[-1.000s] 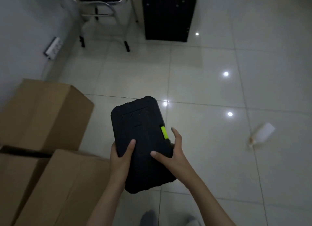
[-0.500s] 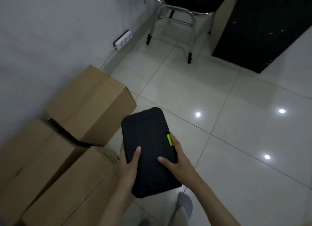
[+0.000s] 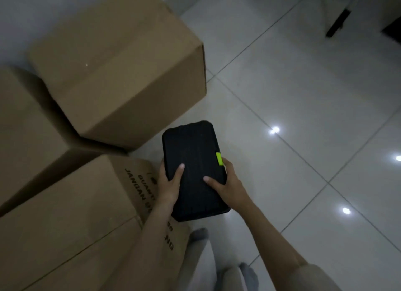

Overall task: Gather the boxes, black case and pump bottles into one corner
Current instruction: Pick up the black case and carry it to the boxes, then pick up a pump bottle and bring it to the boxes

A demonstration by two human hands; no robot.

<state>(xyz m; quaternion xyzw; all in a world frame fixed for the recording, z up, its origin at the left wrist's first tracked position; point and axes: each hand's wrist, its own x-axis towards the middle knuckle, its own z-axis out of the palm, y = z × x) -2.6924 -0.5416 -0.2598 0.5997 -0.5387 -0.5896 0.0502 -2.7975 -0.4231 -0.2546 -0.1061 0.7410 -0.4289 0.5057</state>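
Case (image 3: 193, 169) held flat above the floor (image 3: 293, 95), just right of the printed box (image 3: 86, 214); left hand (image 3: 170, 185) and right hand (image 3: 227, 185) clamp its near end. We judge it best lowered level into the gap beside that box, releasing only once it rests.

**Black case held beside three cardboard boxes**

The black case (image 3: 193, 169) is a flat, rounded-corner rectangle with a ribbed lid and a bright green latch (image 3: 219, 158) on its right long edge; it is held off the floor, lid up, long axis pointing away from the person; it sits just right of the boxes. Three brown cardboard boxes cluster at the left, all closed; the far box (image 3: 121, 67) stands skewed, one corner towards the case; the left box (image 3: 23, 125) is partly cropped; the near box (image 3: 71, 221) bears black print on its side.
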